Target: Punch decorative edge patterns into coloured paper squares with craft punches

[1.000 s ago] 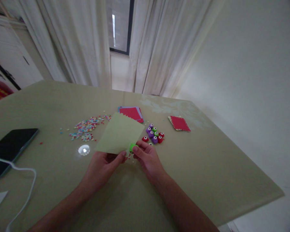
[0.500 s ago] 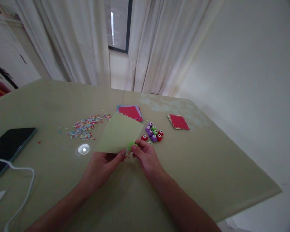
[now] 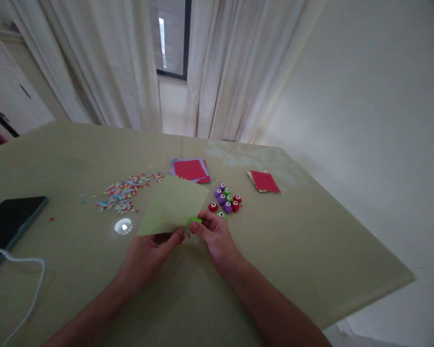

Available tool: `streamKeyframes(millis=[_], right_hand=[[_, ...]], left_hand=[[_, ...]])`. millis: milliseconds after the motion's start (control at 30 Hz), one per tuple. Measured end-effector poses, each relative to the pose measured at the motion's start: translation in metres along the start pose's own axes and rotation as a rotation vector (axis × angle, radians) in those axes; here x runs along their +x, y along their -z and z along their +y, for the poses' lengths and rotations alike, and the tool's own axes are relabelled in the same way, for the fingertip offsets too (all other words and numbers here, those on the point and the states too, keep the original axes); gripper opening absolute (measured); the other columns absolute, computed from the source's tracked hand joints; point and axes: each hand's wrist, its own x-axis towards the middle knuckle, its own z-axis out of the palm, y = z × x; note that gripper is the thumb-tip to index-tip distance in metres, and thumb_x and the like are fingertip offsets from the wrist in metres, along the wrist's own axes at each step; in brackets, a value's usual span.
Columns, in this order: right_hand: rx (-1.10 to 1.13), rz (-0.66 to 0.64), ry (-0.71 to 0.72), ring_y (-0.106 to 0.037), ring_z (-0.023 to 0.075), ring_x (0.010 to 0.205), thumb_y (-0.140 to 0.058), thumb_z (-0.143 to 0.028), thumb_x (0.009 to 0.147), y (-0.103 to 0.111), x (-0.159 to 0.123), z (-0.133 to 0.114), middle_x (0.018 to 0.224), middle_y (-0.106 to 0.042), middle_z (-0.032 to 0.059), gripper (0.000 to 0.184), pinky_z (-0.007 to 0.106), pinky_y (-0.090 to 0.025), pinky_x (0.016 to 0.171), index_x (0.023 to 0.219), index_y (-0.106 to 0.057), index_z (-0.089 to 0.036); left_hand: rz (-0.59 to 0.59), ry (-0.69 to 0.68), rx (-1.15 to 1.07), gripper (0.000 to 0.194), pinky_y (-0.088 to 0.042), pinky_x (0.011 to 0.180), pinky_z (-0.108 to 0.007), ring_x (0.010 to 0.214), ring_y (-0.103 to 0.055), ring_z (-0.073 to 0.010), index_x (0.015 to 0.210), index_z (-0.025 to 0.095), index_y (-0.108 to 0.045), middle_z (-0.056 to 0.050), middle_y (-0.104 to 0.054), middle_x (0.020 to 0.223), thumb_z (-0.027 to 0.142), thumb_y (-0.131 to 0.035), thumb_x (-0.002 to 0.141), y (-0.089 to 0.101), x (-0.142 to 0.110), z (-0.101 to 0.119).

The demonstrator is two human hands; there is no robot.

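Your left hand [image 3: 148, 253]: pinching the near edge of a pale yellow-green square paper sheet [image 3: 173, 205], thumb at the edge, other fingers mostly hidden beneath. Your right hand [image 3: 217, 238]: pinching a small bright-green craft punch [image 3: 194, 220] between thumb and fingers.

Key relation: the punch sits at the sheet's near right corner, between your two hands, with the right the nearer. The sheet extends away from you, tilted, with no clear long axis; the punch's own axis is too covered to tell, as is whether paper sits in its slot.

Just right of the sheet: one cluster of small purple, red and green punches [image 3: 227, 198] with white eye-like tops.

Just beyond the sheet: one stack of red, lilac and blue paper squares [image 3: 190, 169].

Left of the sheet: one loose scatter of multicoloured paper confetti [image 3: 125, 190]. Farther left: one black flat-screened device [image 3: 10, 224], a white cable [image 3: 39, 284] crossing it.

Well right of the sheet: one red paper square with a notched border [image 3: 264, 181], lying over paler paper.

Underneath all: one pale green counter [image 3: 311, 250].
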Motion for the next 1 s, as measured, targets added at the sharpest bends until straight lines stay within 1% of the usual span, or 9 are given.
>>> streamKeyframes(millis=[267, 400, 500, 567, 600, 667, 733, 833, 1000], right_hand=[[-0.002, -0.043, -0.092, -0.069, 0.0138, 0.068, -0.103, -0.044, 0.059, 0.003, 0.003, -0.001, 0.083, -0.08, 0.0, 0.046, 0.027, -0.055, 0.07, 0.087, -0.077, -0.02], [-0.097, -0.007, -0.002, -0.069, 0.0155, 0.073, -0.099, -0.046, 0.064, 0.009, 0.005, -0.014, 0.086, -0.079, 0.0011, 0.047, 0.029, -0.056, 0.073, 0.099, -0.079, -0.02], [-0.346, 0.125, 0.2, -0.068, 0.0174, 0.075, -0.089, -0.047, 0.076, 0.027, 0.01, -0.034, 0.087, -0.076, 0.0024, 0.049, 0.03, -0.055, 0.07, 0.115, -0.077, -0.021], [-0.518, 0.269, 0.367, -0.07, 0.0197, 0.082, -0.088, -0.046, 0.077, 0.048, 0.015, -0.052, 0.098, -0.076, 0.0048, 0.058, 0.032, -0.056, 0.074, 0.126, -0.07, -0.021], [-0.631, 0.351, 0.424, -0.071, 0.0207, 0.082, -0.087, -0.047, 0.077, 0.06, 0.017, -0.061, 0.099, -0.077, 0.006, 0.061, 0.034, -0.057, 0.074, 0.128, -0.067, -0.02], [-0.88, 0.545, 0.486, -0.07, 0.0224, 0.078, -0.082, -0.051, 0.08, 0.088, 0.022, -0.077, 0.092, -0.077, 0.0081, 0.049, 0.036, -0.056, 0.073, 0.114, -0.069, -0.018], [-1.078, 0.63, 0.44, -0.072, 0.0245, 0.078, -0.076, -0.053, 0.083, 0.114, 0.025, -0.088, 0.094, -0.079, 0.0115, 0.042, 0.039, -0.056, 0.077, 0.105, -0.073, -0.017], [-1.283, 0.58, 0.246, -0.075, 0.0253, 0.079, -0.074, -0.045, 0.082, 0.142, 0.026, -0.093, 0.106, -0.082, 0.014, 0.031, 0.041, -0.057, 0.083, 0.097, -0.08, -0.019], [-1.32, 0.464, 0.122, -0.078, 0.0262, 0.081, -0.079, -0.033, 0.079, 0.155, 0.025, -0.088, 0.086, -0.083, 0.0082, 0.017, 0.037, -0.058, 0.079, 0.091, -0.082, -0.021]], left_hand=[[0.002, 0.006, -0.004, 0.033, -0.065, 0.067, -0.034, 0.074, -0.082, -0.0294, 0.083, 0.019, -0.082, -0.009, -0.086, 0.081, 0.052, -0.081, 0.079, 0.005, 0.007, -0.008], [0.083, 0.06, 0.005, 0.037, -0.063, 0.066, -0.034, 0.072, -0.081, -0.0298, 0.073, 0.02, -0.082, -0.01, -0.085, 0.076, 0.057, -0.08, 0.074, 0.009, 0.008, -0.002], [0.184, 0.116, 0.018, 0.038, -0.063, 0.067, -0.036, 0.07, -0.081, -0.0301, 0.065, 0.022, -0.08, -0.01, -0.083, 0.071, 0.059, -0.079, 0.067, 0.011, 0.009, 0.007], [0.209, 0.137, -0.002, 0.036, -0.064, 0.07, -0.036, 0.07, -0.081, -0.03, 0.063, 0.022, -0.08, -0.01, -0.083, 0.07, 0.058, -0.078, 0.065, 0.011, 0.01, 0.011], [0.21, 0.138, -0.023, 0.035, -0.064, 0.071, -0.037, 0.07, -0.08, -0.0298, 0.063, 0.023, -0.08, -0.01, -0.083, 0.07, 0.058, -0.079, 0.065, 0.011, 0.011, 0.012], [0.199, 0.123, -0.065, 0.034, -0.064, 0.07, -0.037, 0.069, -0.08, -0.0292, 0.066, 0.023, -0.081, -0.009, -0.083, 0.07, 0.056, -0.08, 0.065, 0.012, 0.014, 0.01], [0.201, 0.097, -0.087, 0.035, -0.064, 0.07, -0.036, 0.068, -0.08, -0.0285, 0.071, 0.022, -0.082, -0.009, -0.084, 0.072, 0.056, -0.081, 0.067, 0.014, 0.016, 0.006], [0.255, 0.061, -0.088, 0.037, -0.064, 0.072, -0.035, 0.069, -0.08, -0.027, 0.077, 0.02, -0.082, -0.009, -0.084, 0.074, 0.056, -0.081, 0.072, 0.018, 0.018, 0.0], [0.338, 0.024, -0.097, 0.034, -0.063, 0.072, -0.035, 0.068, -0.079, -0.0253, 0.076, 0.019, -0.08, -0.008, -0.083, 0.072, 0.053, -0.08, 0.077, 0.023, 0.019, -0.002]])
